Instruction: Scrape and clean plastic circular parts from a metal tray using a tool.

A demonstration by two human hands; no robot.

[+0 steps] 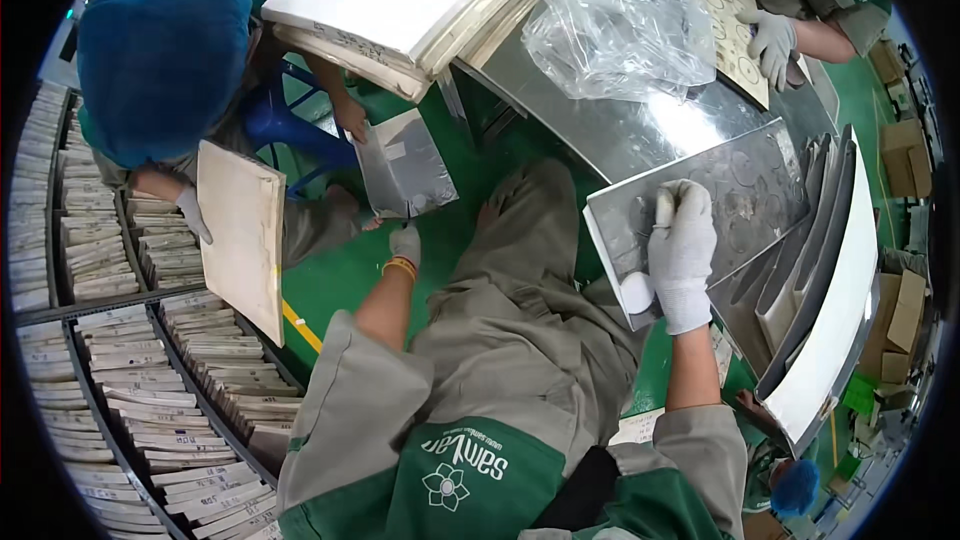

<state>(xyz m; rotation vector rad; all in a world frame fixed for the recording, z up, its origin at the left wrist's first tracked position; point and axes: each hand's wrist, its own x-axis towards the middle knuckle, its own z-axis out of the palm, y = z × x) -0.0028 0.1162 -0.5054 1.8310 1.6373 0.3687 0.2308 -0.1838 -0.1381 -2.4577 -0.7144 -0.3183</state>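
A gloved left hand of mine [405,243] is closed at the lower corner of a grey, folded sheet-like piece [412,168], whose other side a co-worker's bare hand [350,118] touches. In a white glove, my right hand [684,252] has its fingers bent over a grey flat board [740,175] marked with round shapes. Whether those fingers grip the board or something small is hidden. Beside the right thumb lies a small white round piece [636,292] at the board's near corner. The board's far part lies over the edge of the metal table [550,90].
Clear plastic film [620,20] and stacked white boards [390,0] sit on the table. Upright grey and white panels [810,270] stand at my right. A co-worker in a blue cap [165,60] holds a pale board [240,235]. Racks [150,305] packed with boards fill the left.
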